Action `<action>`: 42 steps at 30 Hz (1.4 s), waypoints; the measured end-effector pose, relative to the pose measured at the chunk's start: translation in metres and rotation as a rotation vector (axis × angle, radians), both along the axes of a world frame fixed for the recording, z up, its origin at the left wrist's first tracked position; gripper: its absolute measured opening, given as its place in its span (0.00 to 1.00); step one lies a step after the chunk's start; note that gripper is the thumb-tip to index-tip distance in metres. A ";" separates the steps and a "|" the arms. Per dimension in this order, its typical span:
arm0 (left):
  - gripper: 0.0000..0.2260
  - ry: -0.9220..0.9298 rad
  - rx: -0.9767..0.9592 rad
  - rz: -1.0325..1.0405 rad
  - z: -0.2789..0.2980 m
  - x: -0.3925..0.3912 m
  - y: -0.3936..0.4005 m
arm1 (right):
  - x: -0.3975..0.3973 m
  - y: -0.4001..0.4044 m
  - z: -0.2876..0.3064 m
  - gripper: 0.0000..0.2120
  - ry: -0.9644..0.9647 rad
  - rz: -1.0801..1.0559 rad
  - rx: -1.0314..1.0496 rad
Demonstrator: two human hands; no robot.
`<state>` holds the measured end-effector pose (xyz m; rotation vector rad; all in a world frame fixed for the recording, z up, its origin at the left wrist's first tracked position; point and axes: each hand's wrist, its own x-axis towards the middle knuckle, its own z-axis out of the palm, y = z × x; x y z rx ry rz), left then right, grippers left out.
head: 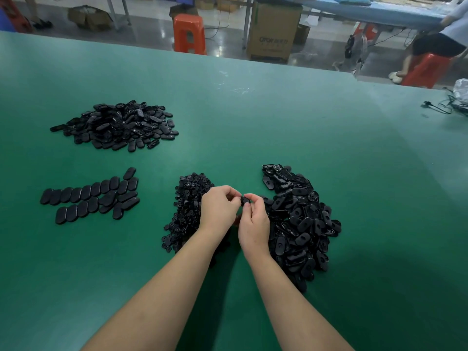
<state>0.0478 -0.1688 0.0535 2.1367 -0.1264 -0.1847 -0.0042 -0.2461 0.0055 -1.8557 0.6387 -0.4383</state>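
Pinching one small black plastic part (pixel 244 200) between curled fingertips, the left hand (pixel 219 209) and right hand (pixel 254 221) meet above the green counter (pixel 253 122), between two black heaps.

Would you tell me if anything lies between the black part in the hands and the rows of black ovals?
Yes: the low heap of small black plastic bits lies between the small black plastic part and the rows of black oval pieces.
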 end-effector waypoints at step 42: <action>0.12 -0.038 -0.004 -0.111 -0.004 -0.002 0.003 | 0.001 -0.001 -0.004 0.07 -0.092 -0.053 0.042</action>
